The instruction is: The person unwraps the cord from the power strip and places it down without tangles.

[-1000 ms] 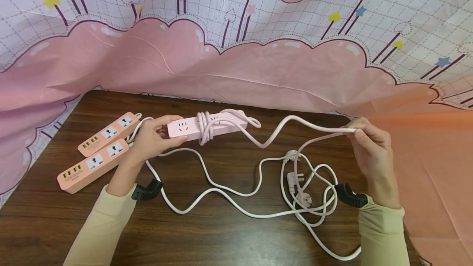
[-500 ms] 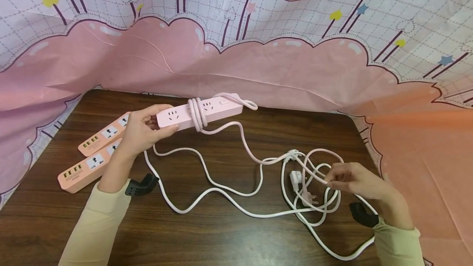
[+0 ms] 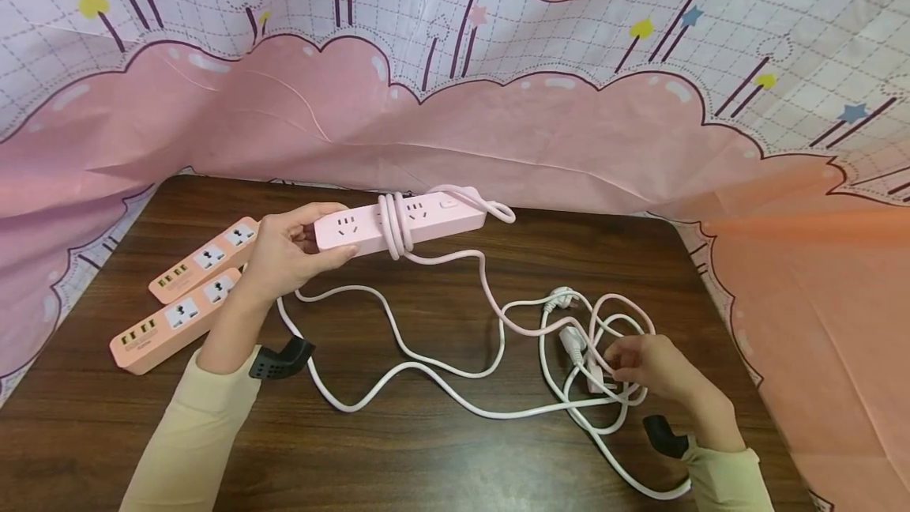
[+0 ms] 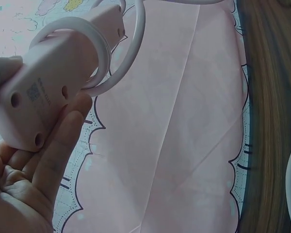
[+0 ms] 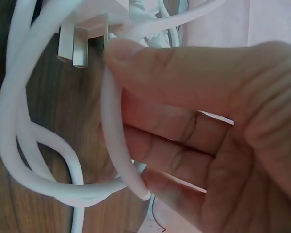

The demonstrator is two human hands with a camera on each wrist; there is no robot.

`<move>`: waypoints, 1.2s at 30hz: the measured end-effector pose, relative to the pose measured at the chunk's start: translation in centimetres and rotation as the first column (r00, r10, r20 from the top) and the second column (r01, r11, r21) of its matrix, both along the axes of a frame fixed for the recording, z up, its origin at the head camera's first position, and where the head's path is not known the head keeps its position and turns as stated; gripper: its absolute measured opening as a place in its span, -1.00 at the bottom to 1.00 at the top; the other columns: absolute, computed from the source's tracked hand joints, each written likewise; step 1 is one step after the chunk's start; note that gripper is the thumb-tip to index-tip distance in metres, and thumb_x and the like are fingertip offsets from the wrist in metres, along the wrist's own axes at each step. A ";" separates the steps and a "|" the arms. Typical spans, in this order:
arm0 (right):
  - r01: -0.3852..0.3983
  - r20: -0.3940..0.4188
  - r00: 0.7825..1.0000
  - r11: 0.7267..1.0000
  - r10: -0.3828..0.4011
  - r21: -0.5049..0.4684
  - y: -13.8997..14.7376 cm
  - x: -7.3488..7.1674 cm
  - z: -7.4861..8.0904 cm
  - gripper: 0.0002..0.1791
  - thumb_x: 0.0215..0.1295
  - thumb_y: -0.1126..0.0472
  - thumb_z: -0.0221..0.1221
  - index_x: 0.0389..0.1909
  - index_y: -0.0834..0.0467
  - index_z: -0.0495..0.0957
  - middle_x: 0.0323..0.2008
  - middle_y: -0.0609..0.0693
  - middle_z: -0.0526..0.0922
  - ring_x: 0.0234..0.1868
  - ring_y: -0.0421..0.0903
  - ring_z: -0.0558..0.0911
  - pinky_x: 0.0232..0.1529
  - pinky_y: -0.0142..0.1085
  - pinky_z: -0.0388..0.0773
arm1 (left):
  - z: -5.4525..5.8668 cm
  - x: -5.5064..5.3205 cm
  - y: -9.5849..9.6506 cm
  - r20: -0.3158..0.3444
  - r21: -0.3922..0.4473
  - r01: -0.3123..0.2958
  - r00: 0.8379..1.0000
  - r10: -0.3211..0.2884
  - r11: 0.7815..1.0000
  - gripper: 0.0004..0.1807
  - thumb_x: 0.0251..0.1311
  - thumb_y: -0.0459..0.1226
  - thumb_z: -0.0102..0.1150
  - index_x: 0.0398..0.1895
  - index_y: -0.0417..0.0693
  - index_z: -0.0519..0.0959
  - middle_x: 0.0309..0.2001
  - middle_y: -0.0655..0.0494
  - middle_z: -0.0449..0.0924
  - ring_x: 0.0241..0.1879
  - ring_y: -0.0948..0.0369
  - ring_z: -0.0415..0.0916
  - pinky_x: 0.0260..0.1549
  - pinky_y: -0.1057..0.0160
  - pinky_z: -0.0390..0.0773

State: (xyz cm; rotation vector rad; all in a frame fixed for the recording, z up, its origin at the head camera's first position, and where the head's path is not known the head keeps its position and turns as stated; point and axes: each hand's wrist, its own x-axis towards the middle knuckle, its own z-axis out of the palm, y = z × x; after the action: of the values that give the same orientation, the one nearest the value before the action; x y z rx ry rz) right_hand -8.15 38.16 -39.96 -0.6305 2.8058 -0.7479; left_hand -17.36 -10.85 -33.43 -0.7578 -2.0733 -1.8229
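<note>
My left hand (image 3: 287,255) grips one end of a pink power strip (image 3: 455,218), thumb in front and fingers beneath. The strip's underside (image 4: 53,82) with screw holes faces the left wrist camera. Several turns of its pink cord (image 3: 490,291) wrap round the strip's middle, and a loop sticks out past the far end. From there the cord runs right to my right hand (image 3: 661,366), low over a tangle of cords. Thumb and fingers pinch the cord (image 5: 114,121) there, close beside a pink plug (image 5: 99,17) whose metal prongs point down in the right wrist view.
Two orange power strips (image 3: 181,321) lie at the left, partly behind my left forearm. Their white cords (image 3: 398,370) snake across the brown table (image 3: 455,464) to the tangle. Two white plugs (image 3: 563,299) lie within it. A patterned curtain (image 3: 441,133) hangs behind.
My right hand has come down and left from the table's right side to the plugs, and the stretched pink cord now hangs slack. My left hand has raised the strip slightly.
</note>
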 end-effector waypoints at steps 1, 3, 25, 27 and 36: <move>0.020 0.010 1.000 1.000 -0.020 0.003 0.0 0.0 0.0 -0.80 -0.10 0.44 0.35 -0.55 0.13 0.55 -0.65 -0.21 0.50 -0.60 -0.39 0.42 -0.61 -0.42 0.38 | 0.0 0.0 0.0 -0.001 -0.001 0.002 1.000 -0.002 1.000 -0.56 -0.28 -0.70 0.31 -0.18 -0.50 0.55 -0.36 0.32 0.61 -0.48 0.35 0.53 -0.51 0.47 0.54; 0.049 0.028 0.998 0.999 -0.050 0.014 0.1 0.1 -0.1 -0.80 -0.09 0.43 0.35 -0.56 0.12 0.52 -0.65 -0.19 0.51 -0.60 -0.37 0.42 -0.60 -0.41 0.39 | 0.0 0.1 0.1 0.001 0.004 0.011 1.000 -0.011 1.000 -0.57 -0.28 -0.70 0.30 -0.18 -0.49 0.55 -0.35 0.31 0.62 -0.48 0.34 0.53 -0.51 0.47 0.54; 0.021 -0.229 0.972 0.994 -0.045 -0.108 -8.2 -5.9 2.8 -0.88 0.07 0.41 0.28 -0.34 0.22 0.61 -0.38 0.01 0.66 -0.30 -0.03 0.63 -0.24 -0.09 0.52 | 0.4 0.5 1.1 -0.016 0.002 0.055 0.998 -0.055 0.998 -0.54 -0.30 -0.69 0.29 -0.16 -0.53 0.53 -0.34 0.37 0.60 -0.46 0.34 0.53 -0.51 0.47 0.54; 0.004 -0.245 0.969 0.989 -0.041 -0.150 -9.3 -6.5 2.9 -0.84 0.07 0.41 0.29 -0.28 0.25 0.61 -0.31 0.07 0.66 -0.25 0.02 0.64 -0.18 -0.05 0.52 | 0.3 0.4 1.1 -0.020 -0.004 0.051 0.998 -0.051 0.999 -0.54 -0.30 -0.69 0.29 -0.16 -0.52 0.53 -0.34 0.38 0.60 -0.46 0.34 0.53 -0.51 0.47 0.54; -0.110 -0.223 0.975 0.904 0.017 -0.412 -14.8 -7.6 4.6 -0.63 0.19 0.43 0.19 0.05 0.37 0.49 0.00 0.21 0.58 0.03 0.08 0.55 0.04 -0.16 0.47 | 0.2 0.3 1.1 -0.020 -0.007 0.054 0.998 -0.054 0.999 -0.53 -0.30 -0.68 0.30 -0.15 -0.51 0.54 -0.34 0.34 0.60 -0.45 0.33 0.52 -0.49 0.46 0.54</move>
State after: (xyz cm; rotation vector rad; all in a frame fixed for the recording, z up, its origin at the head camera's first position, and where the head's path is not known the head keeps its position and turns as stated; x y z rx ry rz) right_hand -15.71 23.40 -35.40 -0.9169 2.8053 -1.3722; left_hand -17.03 -9.77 -33.25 -0.8382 -2.0663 -1.8290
